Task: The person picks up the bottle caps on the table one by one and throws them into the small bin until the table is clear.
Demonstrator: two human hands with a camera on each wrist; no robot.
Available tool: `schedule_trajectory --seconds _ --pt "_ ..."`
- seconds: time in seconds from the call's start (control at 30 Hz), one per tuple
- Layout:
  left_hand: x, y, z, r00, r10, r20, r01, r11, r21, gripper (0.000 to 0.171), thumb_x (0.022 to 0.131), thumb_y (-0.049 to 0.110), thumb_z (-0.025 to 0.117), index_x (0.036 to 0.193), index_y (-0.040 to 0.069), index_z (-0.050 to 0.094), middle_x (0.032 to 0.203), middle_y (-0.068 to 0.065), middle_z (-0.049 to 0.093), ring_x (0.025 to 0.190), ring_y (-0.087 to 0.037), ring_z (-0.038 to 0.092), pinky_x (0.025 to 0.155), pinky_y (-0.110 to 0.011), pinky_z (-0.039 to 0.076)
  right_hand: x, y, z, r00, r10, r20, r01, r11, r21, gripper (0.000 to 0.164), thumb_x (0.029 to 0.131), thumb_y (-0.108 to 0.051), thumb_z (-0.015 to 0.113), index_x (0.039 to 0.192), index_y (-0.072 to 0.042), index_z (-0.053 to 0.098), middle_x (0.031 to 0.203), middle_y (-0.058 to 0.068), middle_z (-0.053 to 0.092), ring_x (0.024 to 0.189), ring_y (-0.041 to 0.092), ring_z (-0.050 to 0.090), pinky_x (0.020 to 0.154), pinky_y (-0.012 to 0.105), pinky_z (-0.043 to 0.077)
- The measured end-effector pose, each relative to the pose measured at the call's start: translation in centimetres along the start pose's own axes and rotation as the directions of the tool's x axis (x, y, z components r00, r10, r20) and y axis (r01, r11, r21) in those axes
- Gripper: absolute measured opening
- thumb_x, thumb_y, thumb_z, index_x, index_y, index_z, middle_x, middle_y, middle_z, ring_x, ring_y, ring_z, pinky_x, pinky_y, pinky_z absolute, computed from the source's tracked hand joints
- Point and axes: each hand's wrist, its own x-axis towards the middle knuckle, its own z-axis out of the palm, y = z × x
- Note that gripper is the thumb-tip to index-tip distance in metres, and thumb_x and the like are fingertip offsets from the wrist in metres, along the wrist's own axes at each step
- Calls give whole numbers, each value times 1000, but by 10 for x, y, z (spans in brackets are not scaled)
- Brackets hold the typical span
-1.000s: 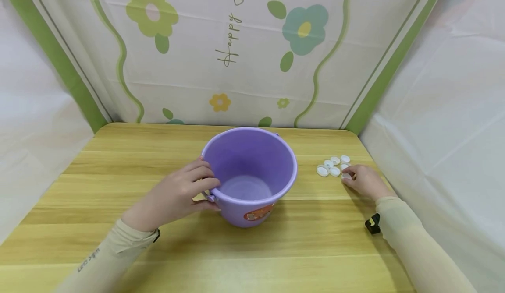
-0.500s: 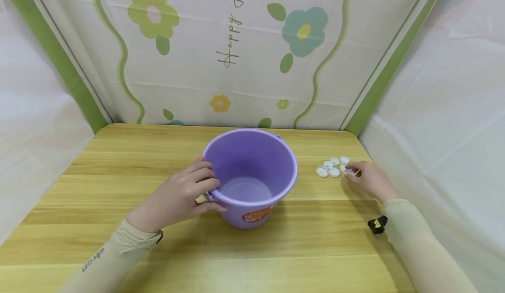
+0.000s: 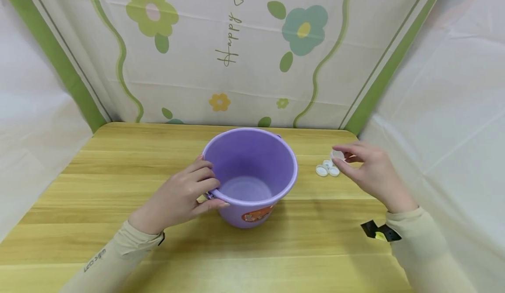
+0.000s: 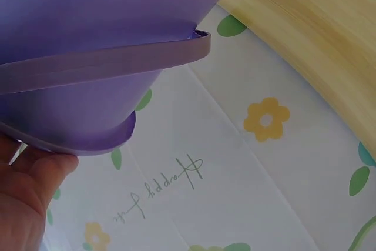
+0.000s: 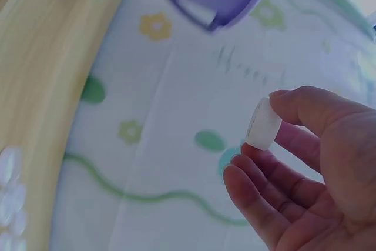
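Observation:
My left hand holds the near-left rim of a purple plastic bucket, its fingers over the edge and its thumb along the outside. The bucket stands upright, and its bare bottom shows inside. In the left wrist view, the bucket's handle strap crosses the wall above the fingers. Between thumb and fingertips, my right hand pinches one white bottle cap, raised off the table. Below and left of that hand, several white caps lie close together on the table; the hand partly hides the group.
The wooden table has its right edge close to the right arm. A flower-printed cloth hangs behind the table, with pale cloth walls on both sides. An orange label is on the bucket's front.
My right hand has lifted a cap up from the right side of the group, turning as it rises. My left hand has stayed on the bucket's rim, its thumb sliding slightly right.

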Motion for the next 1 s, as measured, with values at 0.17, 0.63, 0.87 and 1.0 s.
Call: schedule_trajectory --seconds 0.17,0.63,0.87,1.0 --pt "-1 0 1 1000 -13 -2 13 1000 -6 41 96 51 59 84 12 61 86 0 53 92 -20 54 111 -58 39 13 -33 4 993 -118 -15 119 991 53 37 74 3 83 109 -6 74 102 1 70 81 12 65 72 13 55" --pt "0 0 1 1000 -9 -17 9 1000 -24 40 95 50 62 83 12 59 88 -1 52 92 -21 53 111 -59 39 39 -72 31 974 -213 81 203 972 118 30 79 -9 83 108 -8 75 102 -2 69 83 12 64 68 24 58" --pt "1 -2 2 1000 -23 -2 23 999 -32 42 95 53 60 83 12 59 87 -1 53 94 -22 54 110 -61 39 52 -85 46 966 -234 111 216 964 153 25 83 -15 81 106 -8 75 100 -1 68 81 12 61 61 21 54" --pt "1 -4 1 1000 -19 -2 19 999 -34 43 96 53 58 82 12 58 86 -2 53 94 -23 55 109 -62 40 58 -90 53 960 -243 141 218 961 171 23 85 -17 80 106 -7 75 100 -1 67 82 12 60 66 25 56"
